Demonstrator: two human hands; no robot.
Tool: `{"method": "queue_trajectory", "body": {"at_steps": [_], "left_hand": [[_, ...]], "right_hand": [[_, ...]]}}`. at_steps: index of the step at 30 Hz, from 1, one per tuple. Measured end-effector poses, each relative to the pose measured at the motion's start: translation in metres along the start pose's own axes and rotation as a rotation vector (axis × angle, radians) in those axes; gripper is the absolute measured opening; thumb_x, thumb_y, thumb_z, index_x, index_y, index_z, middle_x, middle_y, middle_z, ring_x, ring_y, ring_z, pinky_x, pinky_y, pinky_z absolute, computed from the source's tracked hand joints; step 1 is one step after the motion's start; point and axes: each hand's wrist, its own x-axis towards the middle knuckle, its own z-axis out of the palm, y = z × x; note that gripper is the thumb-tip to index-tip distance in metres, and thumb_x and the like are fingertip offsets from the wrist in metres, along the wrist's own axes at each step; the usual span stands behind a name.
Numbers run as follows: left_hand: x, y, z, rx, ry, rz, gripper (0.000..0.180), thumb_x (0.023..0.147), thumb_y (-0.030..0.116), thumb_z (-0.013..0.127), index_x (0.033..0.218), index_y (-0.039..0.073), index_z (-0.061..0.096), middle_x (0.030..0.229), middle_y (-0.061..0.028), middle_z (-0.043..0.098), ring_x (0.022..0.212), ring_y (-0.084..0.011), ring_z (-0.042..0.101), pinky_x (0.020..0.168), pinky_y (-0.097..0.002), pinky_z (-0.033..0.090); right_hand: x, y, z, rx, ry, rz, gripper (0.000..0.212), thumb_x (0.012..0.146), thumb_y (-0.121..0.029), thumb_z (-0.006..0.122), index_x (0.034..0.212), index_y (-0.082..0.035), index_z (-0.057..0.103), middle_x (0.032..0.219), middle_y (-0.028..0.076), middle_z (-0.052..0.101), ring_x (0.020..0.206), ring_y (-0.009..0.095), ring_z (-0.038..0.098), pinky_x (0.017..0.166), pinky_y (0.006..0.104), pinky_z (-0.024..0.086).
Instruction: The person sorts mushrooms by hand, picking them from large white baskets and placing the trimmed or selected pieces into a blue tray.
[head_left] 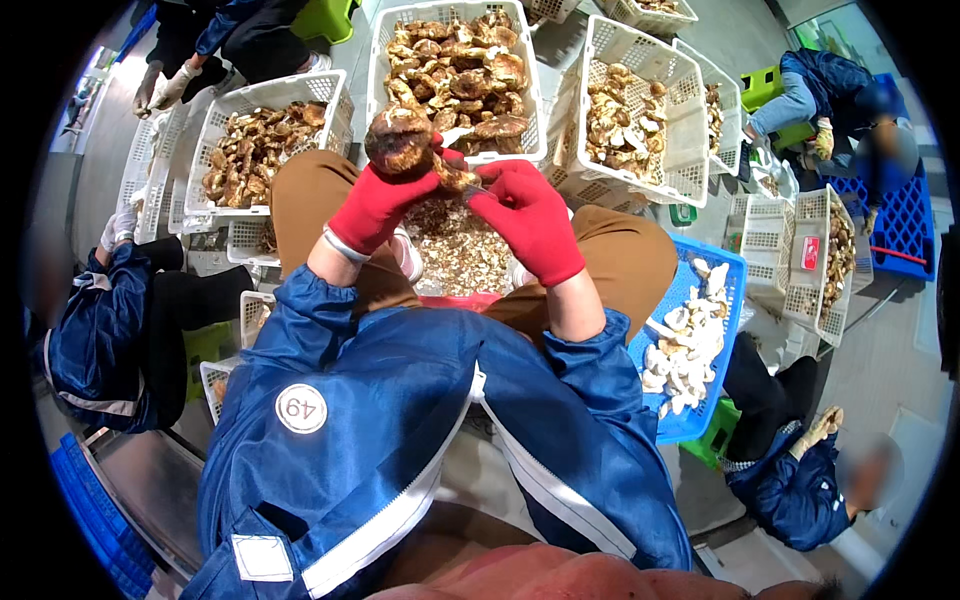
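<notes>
My left hand (385, 203), in a red glove, is closed around a large brown-capped mushroom (398, 142) held up above my knees. Its cap points away to the left and its pale brown stem end (457, 180) sticks out to the right. At that stem end my right hand (530, 215), also red-gloved, has its fingers pinched together. Whatever they grip is too small to make out. Below both hands, between my legs, lies a heap of brown and pale trimmings (460, 250) in a container with a red rim (460, 301).
Ahead stands a white crate (455, 12) of brown mushrooms, flanked by a left crate (340, 105) and a right crate (690, 130). A blue basket (735, 300) of pale mushroom pieces (690, 345) sits by my right knee. Several people in blue jackets sit around.
</notes>
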Motion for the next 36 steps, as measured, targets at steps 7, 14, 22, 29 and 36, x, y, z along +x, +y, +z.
{"method": "queue_trajectory", "body": {"at_steps": [7, 14, 22, 29, 36], "left_hand": [[0.0, -0.001, -0.004, 0.007, -0.08, 0.04, 0.042, 0.089, 0.004, 0.068, 0.128, 0.002, 0.053, 0.121, -0.012, 0.064, 0.114, -0.0227, 0.06, 0.101, -0.0369, 0.047], [0.004, 0.016, -0.012, 0.447, -0.338, 0.129, 0.036, 0.089, 0.01, 0.068, 0.122, 0.001, 0.057, 0.124, -0.0109, 0.062, 0.117, -0.0214, 0.058, 0.101, -0.0344, 0.045], [-0.013, 0.019, 0.007, 0.151, -0.21, 0.014, 0.055, 0.081, 0.008, 0.077, 0.131, 0.006, 0.057, 0.137, -0.0117, 0.055, 0.125, -0.0208, 0.053, 0.105, -0.0353, 0.043], [-0.024, 0.008, -0.001, -0.076, -0.1, -0.291, 0.055, 0.095, 0.02, 0.057, 0.145, 0.001, 0.041, 0.133, -0.014, 0.056, 0.12, -0.0227, 0.057, 0.105, -0.0347, 0.044], [-0.023, -0.007, 0.024, -0.206, -0.064, -0.352, 0.047, 0.096, 0.022, 0.06, 0.137, 0.001, 0.05, 0.115, -0.0107, 0.065, 0.087, -0.0151, 0.064, 0.076, -0.0275, 0.054]], "right_hand": [[0.002, -0.002, -0.008, 0.376, -0.072, 0.312, 0.017, 0.081, -0.015, 0.075, 0.093, -0.003, 0.07, 0.081, 0.003, 0.065, 0.075, 0.01, 0.057, 0.069, 0.0267, 0.047], [0.006, -0.002, -0.023, 0.515, -0.201, 0.468, 0.011, 0.084, -0.009, 0.072, 0.085, 0.001, 0.067, 0.11, 0.009, 0.068, 0.089, 0.012, 0.062, 0.077, 0.0284, 0.05], [0.002, -0.007, -0.008, 0.259, -0.153, 0.162, 0.016, 0.08, -0.009, 0.075, 0.082, 0.001, 0.064, 0.109, 0.007, 0.068, 0.086, 0.009, 0.059, 0.077, 0.0251, 0.047], [0.005, -0.001, -0.027, 0.154, -0.187, -0.008, 0.015, 0.079, 0.004, 0.071, 0.072, 0.002, 0.058, 0.119, 0.013, 0.066, 0.099, 0.016, 0.062, 0.085, 0.0295, 0.049], [0.0, -0.013, -0.005, -0.119, -0.026, -0.155, 0.008, 0.08, -0.001, 0.07, 0.079, 0.002, 0.063, 0.11, 0.011, 0.068, 0.082, 0.016, 0.064, 0.069, 0.0269, 0.05]]}}
